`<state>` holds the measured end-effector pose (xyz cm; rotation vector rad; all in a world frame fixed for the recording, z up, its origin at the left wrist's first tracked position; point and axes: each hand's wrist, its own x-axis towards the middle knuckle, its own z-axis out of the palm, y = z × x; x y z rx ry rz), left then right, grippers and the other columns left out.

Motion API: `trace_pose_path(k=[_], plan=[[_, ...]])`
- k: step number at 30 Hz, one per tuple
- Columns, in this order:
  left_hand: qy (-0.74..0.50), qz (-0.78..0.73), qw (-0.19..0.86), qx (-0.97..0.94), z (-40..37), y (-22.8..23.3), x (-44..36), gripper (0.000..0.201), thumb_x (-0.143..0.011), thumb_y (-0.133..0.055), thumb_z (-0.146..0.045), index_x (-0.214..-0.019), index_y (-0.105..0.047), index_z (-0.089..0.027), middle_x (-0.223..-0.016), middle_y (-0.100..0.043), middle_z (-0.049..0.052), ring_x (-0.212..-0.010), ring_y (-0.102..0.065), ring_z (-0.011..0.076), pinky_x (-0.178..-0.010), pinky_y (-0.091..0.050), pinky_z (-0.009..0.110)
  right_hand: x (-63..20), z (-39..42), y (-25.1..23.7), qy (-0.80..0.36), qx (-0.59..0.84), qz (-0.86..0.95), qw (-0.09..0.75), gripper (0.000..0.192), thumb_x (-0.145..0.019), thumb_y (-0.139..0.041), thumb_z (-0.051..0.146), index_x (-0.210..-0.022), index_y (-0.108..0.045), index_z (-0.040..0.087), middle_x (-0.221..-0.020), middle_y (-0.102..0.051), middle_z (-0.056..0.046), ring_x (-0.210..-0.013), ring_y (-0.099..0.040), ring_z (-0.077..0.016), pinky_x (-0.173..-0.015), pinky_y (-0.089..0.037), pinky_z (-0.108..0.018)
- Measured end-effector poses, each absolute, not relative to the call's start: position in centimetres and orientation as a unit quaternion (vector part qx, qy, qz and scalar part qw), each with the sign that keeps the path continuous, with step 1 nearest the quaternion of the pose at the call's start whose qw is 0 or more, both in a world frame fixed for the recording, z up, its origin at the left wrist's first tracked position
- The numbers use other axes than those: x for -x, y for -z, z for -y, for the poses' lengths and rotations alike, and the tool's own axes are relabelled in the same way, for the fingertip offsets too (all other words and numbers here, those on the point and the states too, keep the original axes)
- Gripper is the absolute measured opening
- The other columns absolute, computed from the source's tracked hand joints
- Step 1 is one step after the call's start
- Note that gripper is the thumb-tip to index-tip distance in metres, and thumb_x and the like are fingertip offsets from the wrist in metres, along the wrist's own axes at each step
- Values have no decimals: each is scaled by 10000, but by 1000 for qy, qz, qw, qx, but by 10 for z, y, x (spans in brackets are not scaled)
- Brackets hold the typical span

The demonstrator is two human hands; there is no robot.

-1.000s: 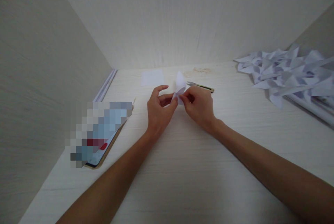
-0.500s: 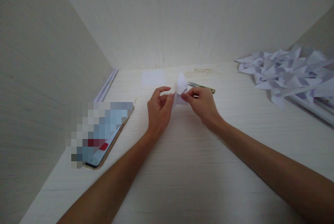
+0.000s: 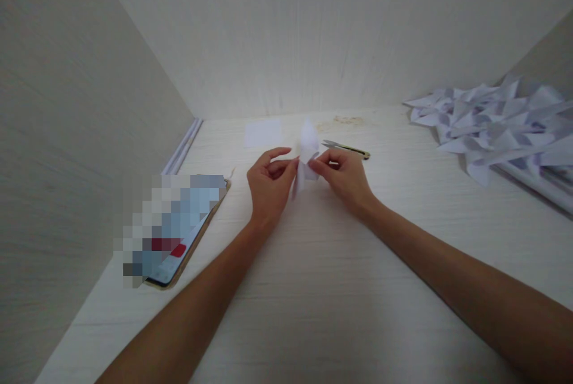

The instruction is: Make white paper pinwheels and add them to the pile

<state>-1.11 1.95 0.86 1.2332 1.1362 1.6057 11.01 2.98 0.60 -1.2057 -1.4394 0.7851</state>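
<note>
A small white paper pinwheel [image 3: 308, 146] stands between my two hands, its folded blades pointing up and down. My left hand [image 3: 272, 184] pinches it near the centre from the left with thumb and a finger, while the index finger arches above. From the other side my right hand [image 3: 344, 176] grips a blade between thumb and fingertips. Part of the paper is hidden by the fingers. Just beyond my right hand lies a pair of thread snips [image 3: 347, 149] with a yellow handle. A flat white paper square [image 3: 263, 133] rests behind my left hand.
Several folded paper pinwheels [image 3: 487, 124] are heaped at the right, over rolled white paper [image 3: 537, 187]. A phone [image 3: 197, 234], partly pixelated, lies at the left. Thin white paper rolls [image 3: 181, 146] sit along the left wall. A panel [image 3: 290, 31] rises behind the table.
The pinwheel has turned slightly between my fingers and a lower blade now hangs down. Both hands have shifted a little to the left.
</note>
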Motion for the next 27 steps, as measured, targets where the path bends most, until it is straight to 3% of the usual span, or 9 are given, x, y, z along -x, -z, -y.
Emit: trace_pose_path(k=[6, 13, 17, 21, 23, 27], plan=[[-675, -444, 402, -430, -26, -4, 11, 160, -523, -712, -188, -670, -656, -161, -612, -670, -6, -562, -605, 106, -561, -476, 221, -104, -31, -3, -541, 455, 469, 530, 166, -574, -586, 168, -444, -483, 162, -357, -369, 81, -343, -247, -30, -375, -138, -215], [-664, -421, 463, -409, -29, -2, 10, 80, -540, -697, -214, -601, -668, -171, -611, -657, -18, -566, -568, 81, -573, -460, 211, -98, -24, -10, -622, 418, 385, 538, 206, -539, -631, 155, -432, -454, 156, -367, -354, 88, -331, -213, -6, -362, -89, -210], [-664, -417, 470, -406, -28, -3, 10, 57, -552, -681, -207, -583, -656, -167, -590, -641, -24, -555, -552, 75, -563, -443, 202, -98, -22, -11, -572, 452, 440, 524, 219, -625, -613, 223, -479, -460, 167, -407, -359, 78, -350, -239, -29, -369, -152, -217], [-657, -417, 492, -391, -28, -4, 9, 71, -547, -680, -215, -588, -653, -163, -591, -642, -20, -540, -545, 77, -554, -434, 207, -102, -18, -14, -300, 483, 615, 547, 222, -662, -596, 189, -493, -455, 172, -499, -426, 42, -474, -361, -73, -473, -279, -240], [-650, -419, 508, -379, -28, -3, 9, 78, -547, -677, -214, -600, -652, -162, -591, -642, -20, -526, -538, 75, -542, -427, 208, -103, -18, -16, -222, 490, 655, 530, 210, -665, -597, 176, -504, -463, 173, -526, -453, 33, -515, -390, -86, -508, -295, -247], [-642, -412, 535, -364, -30, -2, 9, 82, -554, -669, -208, -609, -644, -153, -538, -618, -27, -503, -530, 74, -518, -416, 201, -101, -21, -18, -362, 512, 606, 490, 261, -728, -529, 235, -487, -454, 169, -448, -433, 42, -426, -352, -72, -451, -275, -237]])
